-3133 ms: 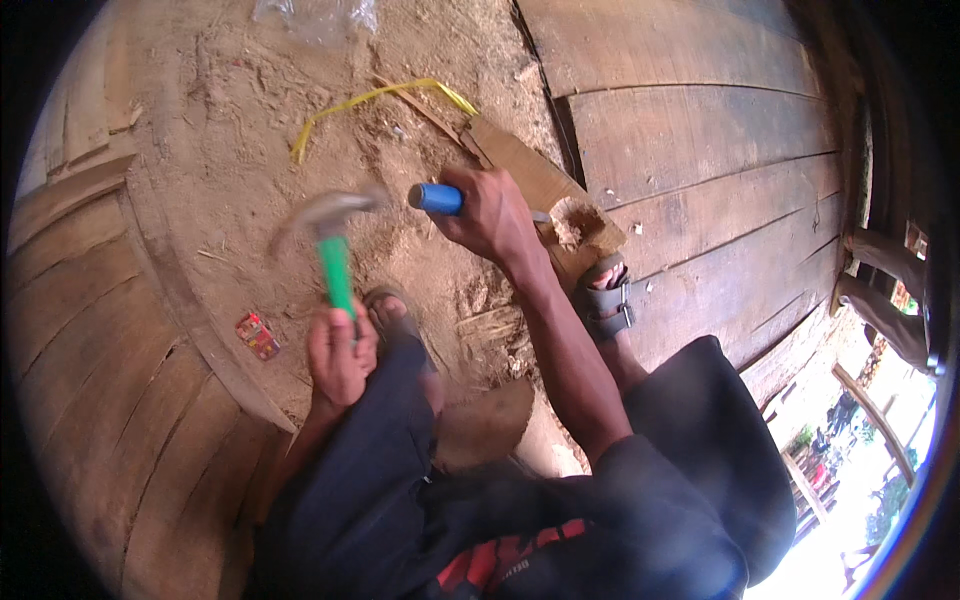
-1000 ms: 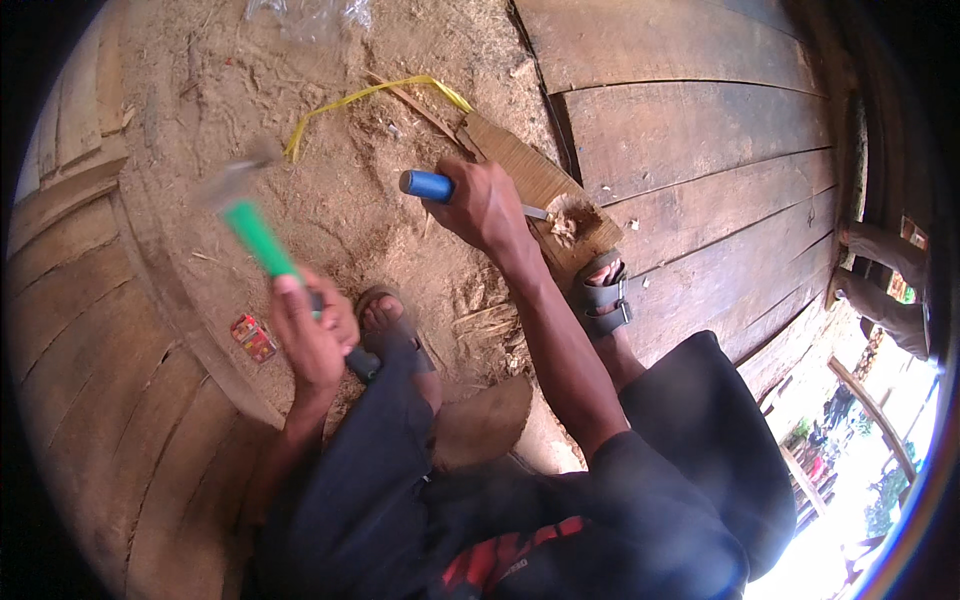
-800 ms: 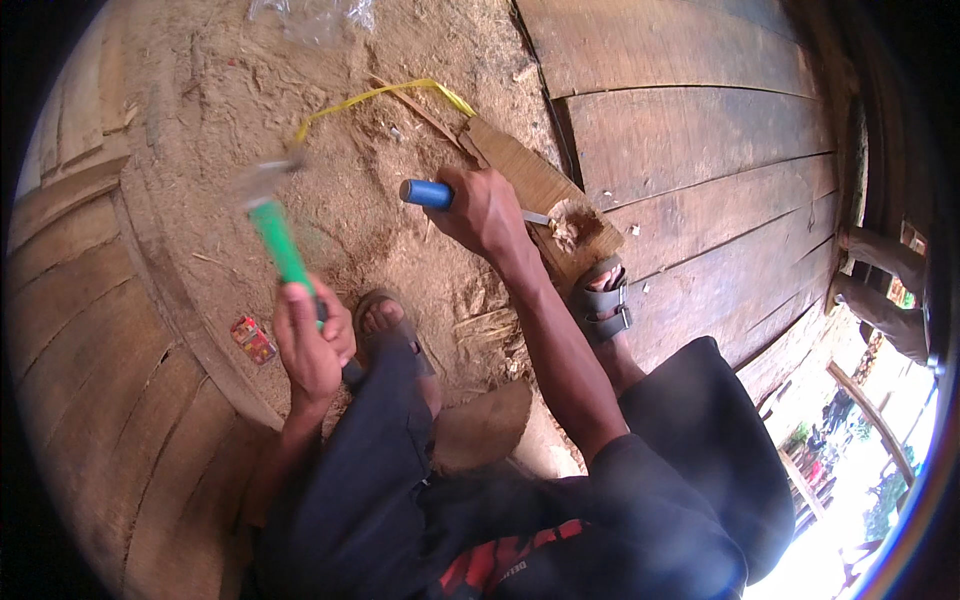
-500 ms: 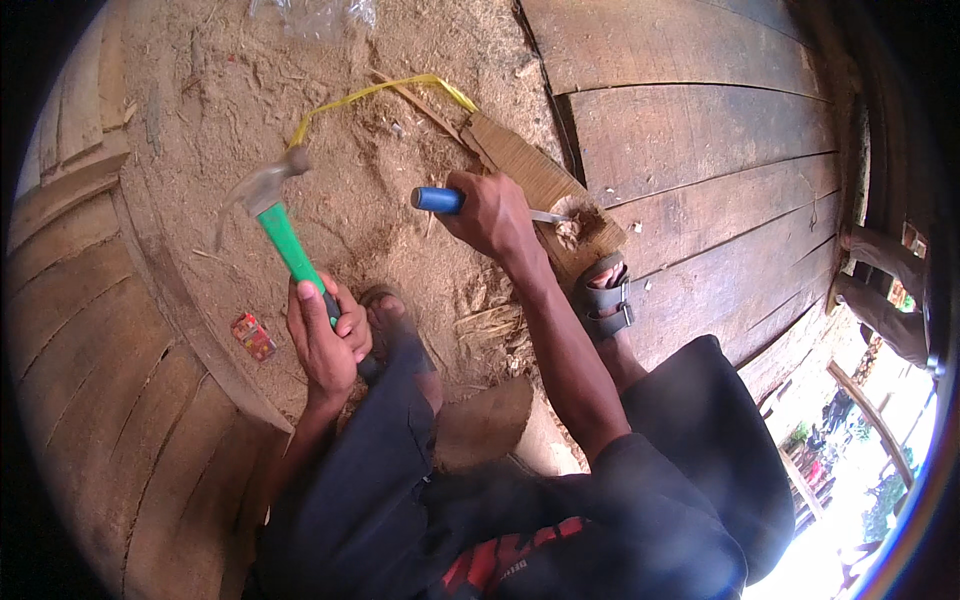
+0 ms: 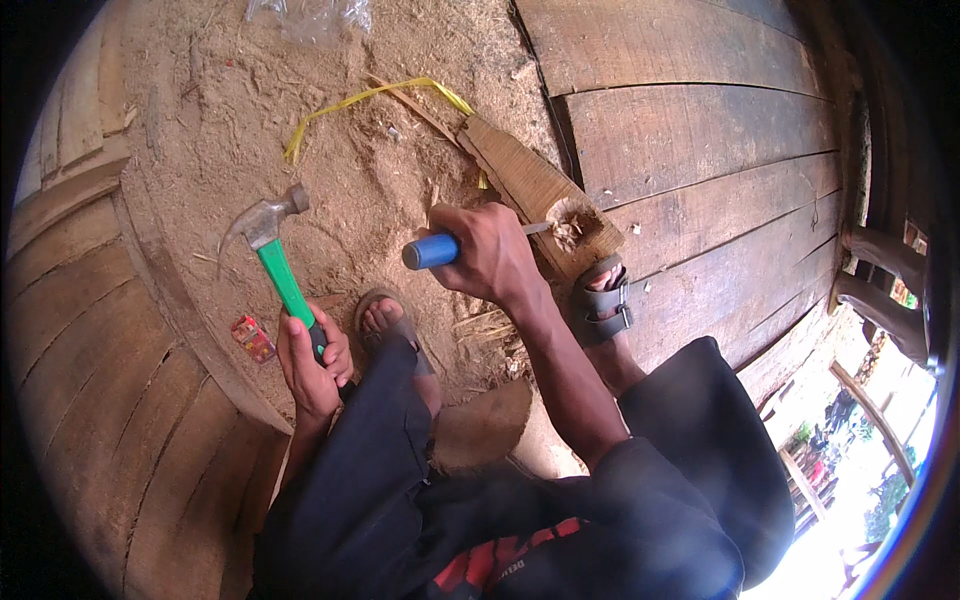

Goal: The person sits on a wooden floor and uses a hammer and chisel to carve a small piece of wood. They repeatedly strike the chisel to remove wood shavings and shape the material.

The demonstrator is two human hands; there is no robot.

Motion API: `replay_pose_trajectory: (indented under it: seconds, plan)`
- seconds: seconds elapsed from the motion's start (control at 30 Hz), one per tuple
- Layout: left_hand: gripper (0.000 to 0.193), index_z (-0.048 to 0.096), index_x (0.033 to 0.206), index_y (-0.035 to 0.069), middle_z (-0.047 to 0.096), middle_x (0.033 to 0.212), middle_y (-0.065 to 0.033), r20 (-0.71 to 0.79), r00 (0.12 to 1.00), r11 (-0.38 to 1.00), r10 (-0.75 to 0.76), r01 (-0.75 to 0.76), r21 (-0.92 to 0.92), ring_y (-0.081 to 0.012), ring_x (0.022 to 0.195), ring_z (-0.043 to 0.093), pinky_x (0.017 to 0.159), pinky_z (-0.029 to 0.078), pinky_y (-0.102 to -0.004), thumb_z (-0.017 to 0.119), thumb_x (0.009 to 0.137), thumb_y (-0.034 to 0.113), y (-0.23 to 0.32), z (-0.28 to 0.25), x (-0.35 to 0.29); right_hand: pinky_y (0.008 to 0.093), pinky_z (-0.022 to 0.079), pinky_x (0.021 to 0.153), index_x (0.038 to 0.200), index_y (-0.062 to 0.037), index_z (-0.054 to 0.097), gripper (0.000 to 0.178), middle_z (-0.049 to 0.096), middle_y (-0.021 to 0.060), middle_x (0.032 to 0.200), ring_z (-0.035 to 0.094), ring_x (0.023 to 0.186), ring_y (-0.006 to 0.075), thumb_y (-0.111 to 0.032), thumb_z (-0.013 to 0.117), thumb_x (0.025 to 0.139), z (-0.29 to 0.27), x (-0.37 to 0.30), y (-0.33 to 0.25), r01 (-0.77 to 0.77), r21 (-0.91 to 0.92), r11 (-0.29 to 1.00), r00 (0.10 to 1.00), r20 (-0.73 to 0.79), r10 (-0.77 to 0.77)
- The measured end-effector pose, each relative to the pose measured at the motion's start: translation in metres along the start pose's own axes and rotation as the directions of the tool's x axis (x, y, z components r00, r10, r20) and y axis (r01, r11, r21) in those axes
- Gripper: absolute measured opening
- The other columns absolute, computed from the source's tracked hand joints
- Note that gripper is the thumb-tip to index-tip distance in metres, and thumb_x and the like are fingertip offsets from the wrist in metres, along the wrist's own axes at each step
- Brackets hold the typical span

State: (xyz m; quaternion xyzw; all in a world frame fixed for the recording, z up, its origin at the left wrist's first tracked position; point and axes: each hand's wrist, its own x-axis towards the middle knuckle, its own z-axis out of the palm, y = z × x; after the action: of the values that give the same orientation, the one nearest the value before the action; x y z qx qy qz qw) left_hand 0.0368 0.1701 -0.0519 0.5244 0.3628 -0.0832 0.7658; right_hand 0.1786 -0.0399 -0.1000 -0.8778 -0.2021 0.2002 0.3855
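Since a moment ago the hammer (image 5: pixel 268 252) swung nearer the chisel (image 5: pixel 437 250). Left hand (image 5: pixel 312 355) grips its green handle tight; right hand (image 5: pixel 492 255) wraps the blue chisel, tip on the wood piece (image 5: pixel 530 185). Chipping goes on; next hit must land square on the chisel's end.

Left hand (image 5: pixel 312 362) fisted, raised; right hand (image 5: pixel 492 255) clenched.
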Motion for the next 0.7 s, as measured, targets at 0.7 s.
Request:
replay_pose_trajectory:
  seconds: [0.7]
  plan:
    - [0.041,0.047,0.09,0.002,0.042,0.061,-0.0032,0.32,0.94,0.86,0.119,-0.259,0.439,-0.0104,0.049,0.04,0.044,0.032,-0.0272,0.042,0.104,0.04,-0.054,-0.015,0.0,0.0477,0.049,0.059,0.07,-0.0065,0.059,0.015,0.058,0.0188,0.06,0.061,0.062,0.0412,-0.018,0.068,0.066,0.006,0.007,0.019,0.013,0.037,0.999,0.998,0.065,-0.016]
